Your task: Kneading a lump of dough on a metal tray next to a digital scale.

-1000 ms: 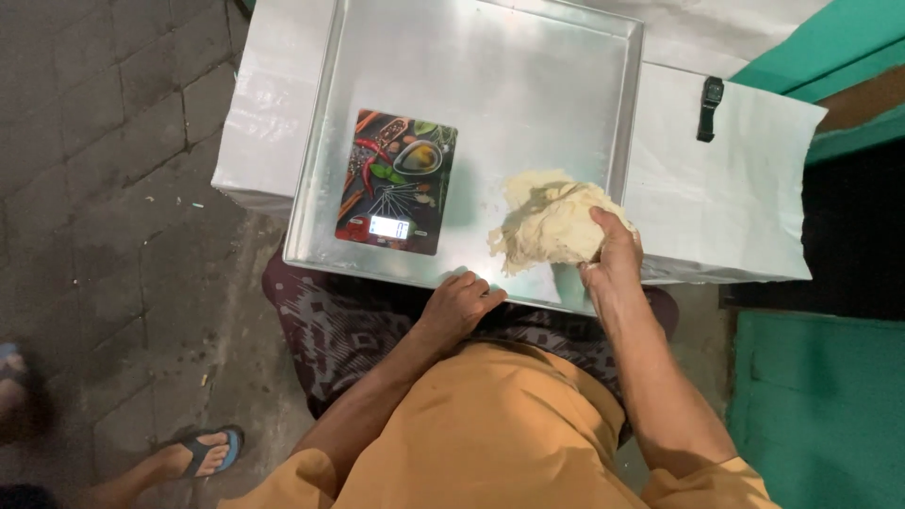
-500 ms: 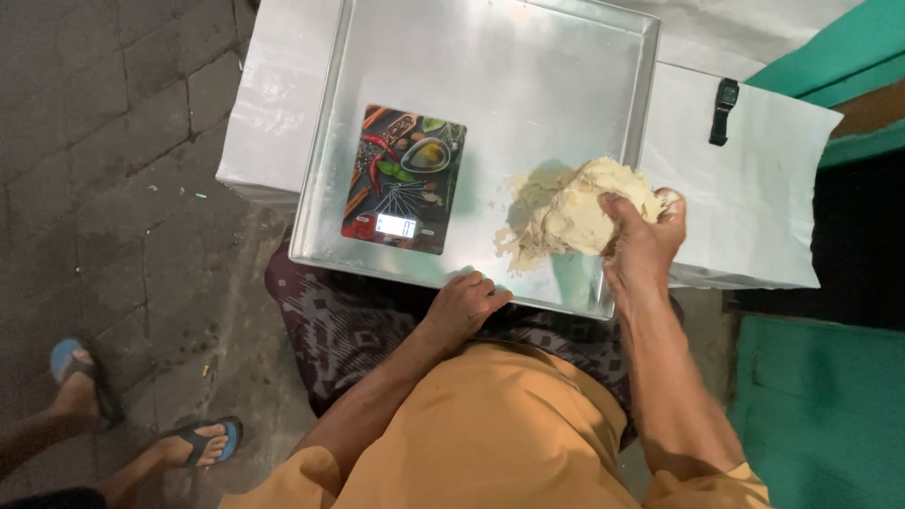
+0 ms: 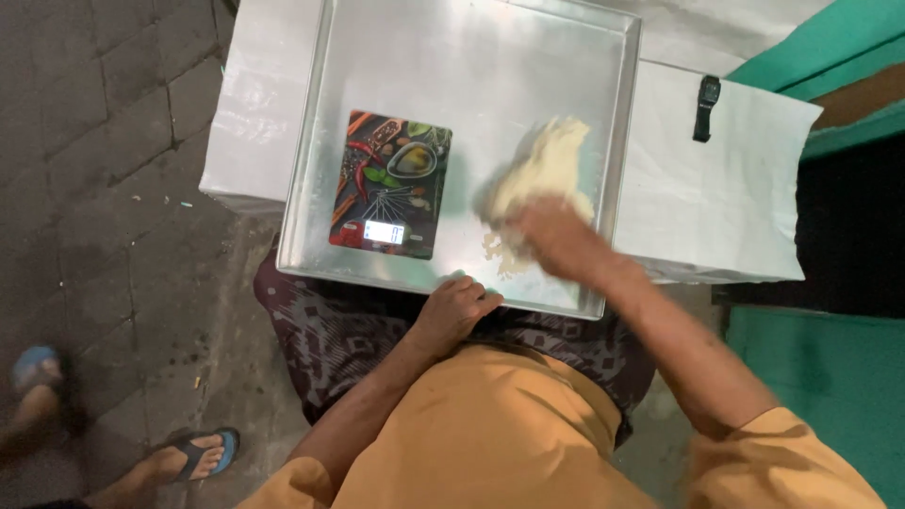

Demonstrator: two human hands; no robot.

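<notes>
A pale lump of dough [image 3: 545, 174] lies in the right half of a large metal tray [image 3: 490, 66]. My right hand [image 3: 556, 240] is on the dough's near end, blurred by motion, gripping it. My left hand [image 3: 454, 309] rests with curled fingers on the tray's near rim [image 3: 377, 279], holding nothing. A flat kitchen scale [image 3: 391, 184] with a colourful printed top and a small lit display sits in the tray's left half, apart from the dough.
The tray lies on a white covered table [image 3: 726, 179]. A small black object [image 3: 705, 106] lies on the table at the right. Another person's feet in sandals [image 3: 193, 457] stand on the paved ground at lower left. Green panels [image 3: 830, 377] are at the right.
My right hand has swung across the dough toward the left and near end, and the dough now looks stretched longer. The left hand stays on the tray's rim.
</notes>
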